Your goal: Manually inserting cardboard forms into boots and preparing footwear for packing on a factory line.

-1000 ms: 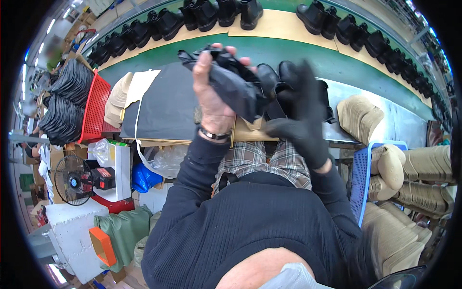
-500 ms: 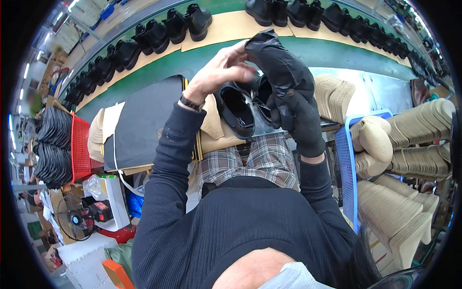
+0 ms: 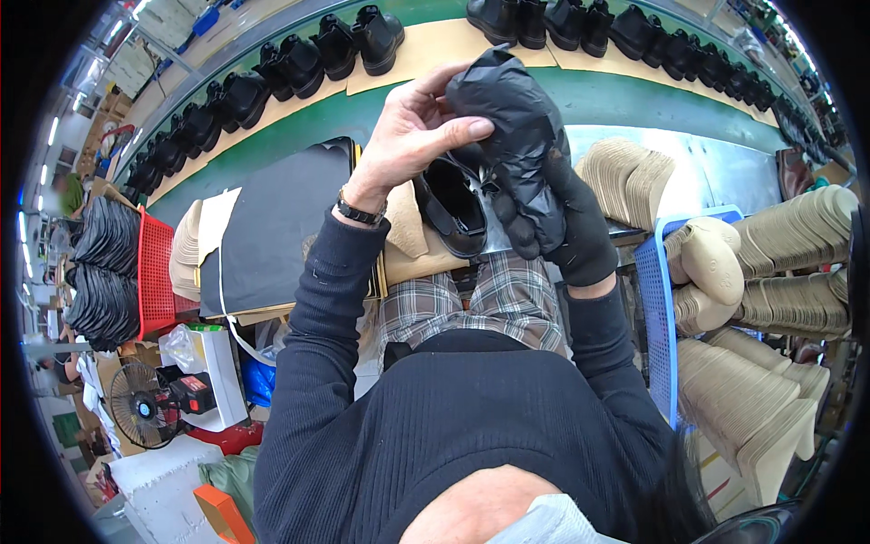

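Over the bench edge I hold a black, crinkled, shoe-shaped piece [image 3: 521, 127]; what it is made of and what lies inside it I cannot tell. My right hand [image 3: 575, 222], in a black glove, grips its lower end, fingers curled around it. With my bare left hand [image 3: 412, 136] I pinch its upper left edge, the thumb across the face and the other fingers partly hidden behind. Right below sits a pair of black shoes, the left one [image 3: 456, 204] showing its opening. The other shoe is mostly covered by the piece and the glove.
Stacked beige insoles [image 3: 625, 177] stand right of my hands, with more beside a blue basket [image 3: 654, 317]. Black sheets [image 3: 276, 231] lie to the left, near a red basket [image 3: 157, 272]. Black shoes [image 3: 376, 41] line the green bench's far side. A fan [image 3: 145, 405] stands lower left.
The black piece has turned and tilted, so more of its broad crinkled face shows. My left thumb has come onto that face, and my gloved hand has shifted slightly.
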Tool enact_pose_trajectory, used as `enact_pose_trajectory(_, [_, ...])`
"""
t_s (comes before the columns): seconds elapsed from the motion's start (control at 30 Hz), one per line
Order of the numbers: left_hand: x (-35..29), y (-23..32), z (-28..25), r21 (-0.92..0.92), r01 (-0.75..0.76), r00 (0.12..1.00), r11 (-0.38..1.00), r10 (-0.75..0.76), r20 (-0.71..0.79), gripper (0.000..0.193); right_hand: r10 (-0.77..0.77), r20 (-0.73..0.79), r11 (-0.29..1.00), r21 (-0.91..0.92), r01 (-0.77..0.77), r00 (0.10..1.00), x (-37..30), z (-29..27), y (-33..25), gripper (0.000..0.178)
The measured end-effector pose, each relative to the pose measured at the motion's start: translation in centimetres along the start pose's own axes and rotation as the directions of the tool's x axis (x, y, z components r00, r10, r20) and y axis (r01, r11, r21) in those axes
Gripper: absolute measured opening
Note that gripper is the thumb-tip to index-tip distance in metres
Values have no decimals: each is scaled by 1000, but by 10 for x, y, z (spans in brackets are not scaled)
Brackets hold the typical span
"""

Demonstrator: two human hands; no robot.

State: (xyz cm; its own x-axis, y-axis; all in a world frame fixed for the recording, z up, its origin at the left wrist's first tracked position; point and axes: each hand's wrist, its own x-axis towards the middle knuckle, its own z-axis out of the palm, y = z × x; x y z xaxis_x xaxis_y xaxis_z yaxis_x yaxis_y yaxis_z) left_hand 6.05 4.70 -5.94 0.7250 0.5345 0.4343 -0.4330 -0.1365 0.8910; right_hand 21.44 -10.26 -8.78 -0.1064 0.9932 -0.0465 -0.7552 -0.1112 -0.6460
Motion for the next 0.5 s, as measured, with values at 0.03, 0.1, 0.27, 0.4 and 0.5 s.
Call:
enact_pose_trajectory(0.03, [1,1,2,-1,0,1000,1000,0,-7,64,7,1,1000,-1,-7,1000,1,1,1,37])
enact_pose_trajectory(0.1, [4,7,5,32,-55,998,998,55,-2,68,-100,-139,993,-77,90,985,1,5,1,36])
enact_pose_trajectory(0.27, [1,11,2,1,-14,997,1000,14,-81,78,-484,-254,747,-618,244,837,8,12,1,37])
enact_pose_trajectory(0.4, [-7,6,1,114,132,983,985,-115,-143,83,-791,275,-162,-956,246,547,15,15,18,69])
enact_pose_trajectory(0.5, [-10,9,4,-211,148,969,966,-185,-164,86,-768,287,-106,-939,327,573,16,17,21,69])
